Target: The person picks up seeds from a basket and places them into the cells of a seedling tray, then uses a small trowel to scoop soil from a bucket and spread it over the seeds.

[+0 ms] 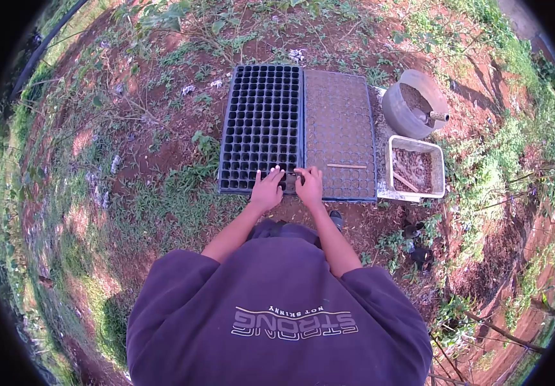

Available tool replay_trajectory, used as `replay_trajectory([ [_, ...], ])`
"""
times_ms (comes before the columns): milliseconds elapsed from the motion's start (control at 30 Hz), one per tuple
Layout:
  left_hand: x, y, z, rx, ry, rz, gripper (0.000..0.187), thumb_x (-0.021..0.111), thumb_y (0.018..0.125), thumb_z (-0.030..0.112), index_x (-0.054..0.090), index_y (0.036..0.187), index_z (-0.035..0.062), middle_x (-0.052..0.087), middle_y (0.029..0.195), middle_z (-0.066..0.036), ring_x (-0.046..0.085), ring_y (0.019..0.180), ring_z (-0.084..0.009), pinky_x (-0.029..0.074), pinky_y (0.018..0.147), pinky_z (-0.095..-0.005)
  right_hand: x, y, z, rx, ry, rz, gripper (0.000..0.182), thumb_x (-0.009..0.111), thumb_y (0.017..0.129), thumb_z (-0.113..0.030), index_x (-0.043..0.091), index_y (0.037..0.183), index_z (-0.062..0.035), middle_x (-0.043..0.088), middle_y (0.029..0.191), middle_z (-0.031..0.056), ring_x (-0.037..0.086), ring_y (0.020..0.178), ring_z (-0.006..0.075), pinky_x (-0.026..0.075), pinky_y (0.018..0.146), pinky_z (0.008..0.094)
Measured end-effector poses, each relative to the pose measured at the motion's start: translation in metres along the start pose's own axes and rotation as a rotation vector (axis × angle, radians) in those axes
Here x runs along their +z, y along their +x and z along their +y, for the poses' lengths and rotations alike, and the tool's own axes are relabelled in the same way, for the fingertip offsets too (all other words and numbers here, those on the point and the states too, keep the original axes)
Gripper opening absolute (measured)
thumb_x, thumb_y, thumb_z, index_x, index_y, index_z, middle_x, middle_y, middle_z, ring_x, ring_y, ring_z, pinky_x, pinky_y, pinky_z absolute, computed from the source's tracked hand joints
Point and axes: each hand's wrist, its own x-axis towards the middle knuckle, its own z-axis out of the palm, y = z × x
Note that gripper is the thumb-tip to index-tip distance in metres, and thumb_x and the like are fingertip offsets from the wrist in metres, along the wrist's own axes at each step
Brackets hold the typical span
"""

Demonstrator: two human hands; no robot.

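Two rectangular seedling trays stand side by side in front of the operator, long sides pointing away from the body. The left unit is a black cell tray (261, 122) with open, dark cells; the right unit is a soil-filled seedling tray (338, 132), its cells packed with brown soil. The left hand (266, 191) lies palm down at the near end of the black cell tray, close to its right corner, with fingers extended and spread over the cells. The right hand (310, 186) is positioned at the near end of the seam between the trays, fingers bent and thumb drawn inward in a narrow posture; whether it grips anything cannot be told. A thin wooden stick (346, 166) lies crosswise on the soil-filled seedling tray, to the right of the right hand and apart from it. A round translucent bucket (396, 114) is located beyond the far right, containing soil and a tool with a protruding handle (440, 117). Nearer the operator, a rectangular basin (390, 164) holds loose material and a flat wooden strip (405, 183) set diagonally. A pale surface (380, 122) shows beside the bucket. Weedy ground (155, 212) surrounds the assembly.
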Motion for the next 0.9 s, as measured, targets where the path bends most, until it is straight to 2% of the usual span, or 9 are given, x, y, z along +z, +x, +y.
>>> replay_trajectory([
  [33,0.001,-0.001,-0.001,0.02,-0.049,0.05,0.056,0.051,0.084,0.018,0.041,0.137,0.0072,0.038,0.146,-0.013,0.036,0.135,-0.0255,0.016,0.112,-0.0568,0.0,-0.003,0.0,0.005,-0.016,0.036,0.024,0.06,0.076,-0.003,0.071,0.096,-0.0116,0.052,0.091,0.0119,0.048,0.092,0.0312,0.043,0.084,0.0402],
  [133,-0.003,-0.001,-0.001,0.009,-0.038,-0.003,0.056,0.047,0.086,0.017,0.037,0.14,0.0083,0.032,0.149,-0.011,0.033,0.137,-0.0228,0.016,0.114,-0.0546,-0.003,-0.01,-0.003,-0.03,-0.103,0.066,0.025,0.06,0.072,-0.003,0.07,0.094,-0.0106,0.052,0.094,0.0118,0.048,0.095,0.0314,0.043,0.083,0.0421],
  [367,0.007,-0.001,-0.005,0.027,-0.075,0.061,0.057,0.051,0.084,0.016,0.039,0.139,0.0085,0.036,0.147,-0.012,0.034,0.137,-0.0249,0.017,0.112,-0.0569,-0.003,-0.013,-0.008,-0.059,-0.206,0.04,0.024,0.06,0.072,-0.006,0.07,0.094,-0.0102,0.052,0.1,0.0112,0.048,0.099,0.032,0.043,0.084,0.0427],
  [533,0.006,-0.002,-0.004,0.011,-0.088,0.05,0.058,0.052,0.084,0.017,0.038,0.14,0.0093,0.034,0.149,-0.011,0.033,0.137,-0.0245,0.017,0.112,-0.0563,-0.003,-0.016,-0.009,-0.043,-0.256,0.004,0.032,0.061,0.072,-0.007,0.068,0.103,-0.0104,0.052,0.108,0.0122,0.048,0.103,0.033,0.043,0.086,0.0431],
  [900,0.002,-0.004,0.0,-0.001,-0.093,0.044,0.056,0.05,0.084,0.014,0.038,0.139,0.008,0.033,0.149,-0.01,0.031,0.138,-0.0224,0.017,0.114,-0.0539,-0.011,-0.017,-0.012,-0.09,-0.241,-0.049,0.032,0.058,0.073,-0.005,0.068,0.102,-0.0113,0.051,0.107,0.0132,0.048,0.1,0.0337,0.043,0.086,0.0441],
])
